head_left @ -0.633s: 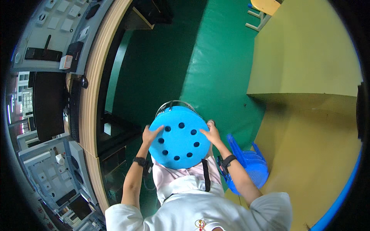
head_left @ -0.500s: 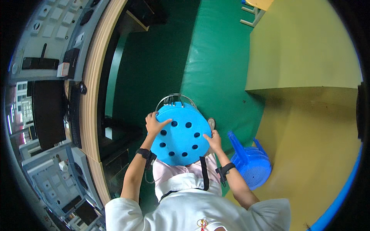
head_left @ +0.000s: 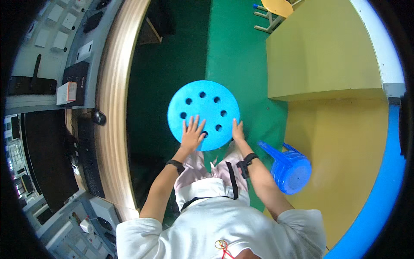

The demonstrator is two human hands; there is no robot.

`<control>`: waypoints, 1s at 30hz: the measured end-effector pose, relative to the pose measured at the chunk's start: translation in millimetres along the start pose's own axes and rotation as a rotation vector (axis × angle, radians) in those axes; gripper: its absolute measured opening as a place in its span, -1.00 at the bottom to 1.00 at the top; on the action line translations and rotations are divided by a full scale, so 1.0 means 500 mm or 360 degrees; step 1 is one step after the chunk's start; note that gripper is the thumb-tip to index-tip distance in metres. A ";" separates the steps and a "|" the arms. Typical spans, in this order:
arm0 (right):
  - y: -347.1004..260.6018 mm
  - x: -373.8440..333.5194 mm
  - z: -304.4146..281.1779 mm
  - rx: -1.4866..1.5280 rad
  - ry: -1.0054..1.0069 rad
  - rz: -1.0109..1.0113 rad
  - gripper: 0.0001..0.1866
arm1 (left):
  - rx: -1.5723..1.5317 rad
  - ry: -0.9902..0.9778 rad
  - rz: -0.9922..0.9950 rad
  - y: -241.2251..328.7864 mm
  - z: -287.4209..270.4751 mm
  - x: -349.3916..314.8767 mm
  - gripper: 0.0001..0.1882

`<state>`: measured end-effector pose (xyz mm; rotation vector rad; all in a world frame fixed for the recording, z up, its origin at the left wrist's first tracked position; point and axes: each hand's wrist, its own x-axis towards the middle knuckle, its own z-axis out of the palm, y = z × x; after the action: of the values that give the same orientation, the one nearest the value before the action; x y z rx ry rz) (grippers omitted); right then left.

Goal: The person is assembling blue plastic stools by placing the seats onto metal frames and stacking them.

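Note:
A round blue stool point(head_left: 204, 108) stands in front of my knees, its flat seat pierced by a ring of several dark holes. Its legs are hidden under the seat. My left hand point(head_left: 192, 134) lies flat on the near part of the seat with fingers spread, partly over one hole. At the seat's right edge, my right hand point(head_left: 238, 131) rests with its fingers stretched forward along the rim. Both wrists wear black straps.
Right of my legs, a blue plastic stool or chair point(head_left: 291, 172) lies tipped beside a yellow-green panelled structure point(head_left: 336, 142). A wooden desk edge point(head_left: 114, 129) runs along my left, with a black mouse point(head_left: 99, 117) and devices. A yellow-topped seat point(head_left: 277, 6) stands far ahead on the green floor.
The blue stool has moved forward, away from my body, and its metal legs no longer show. My left hand has gone from gripping the rim to lying flat on the seat.

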<state>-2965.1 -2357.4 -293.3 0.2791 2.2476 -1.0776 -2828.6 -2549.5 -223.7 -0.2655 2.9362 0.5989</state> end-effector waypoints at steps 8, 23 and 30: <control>0.071 0.007 0.004 0.0610 0.0082 0.0103 -0.36 | -0.0047 -0.0032 0.0122 -0.006 0.009 -0.008 -0.36; -0.202 0.045 0.122 -0.0077 -0.0273 -0.0555 -0.46 | 0.0057 0.0175 -0.0830 -0.050 0.010 -0.030 -0.34; -0.316 0.159 0.137 -0.0393 -0.0504 -0.1117 -0.51 | -0.0238 0.0215 -0.1303 0.066 0.073 0.029 -0.28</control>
<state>-3065.5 -2517.1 -275.4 -0.7836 2.1872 -1.0549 -2845.6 -2507.1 -246.9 -1.4604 2.5385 0.6616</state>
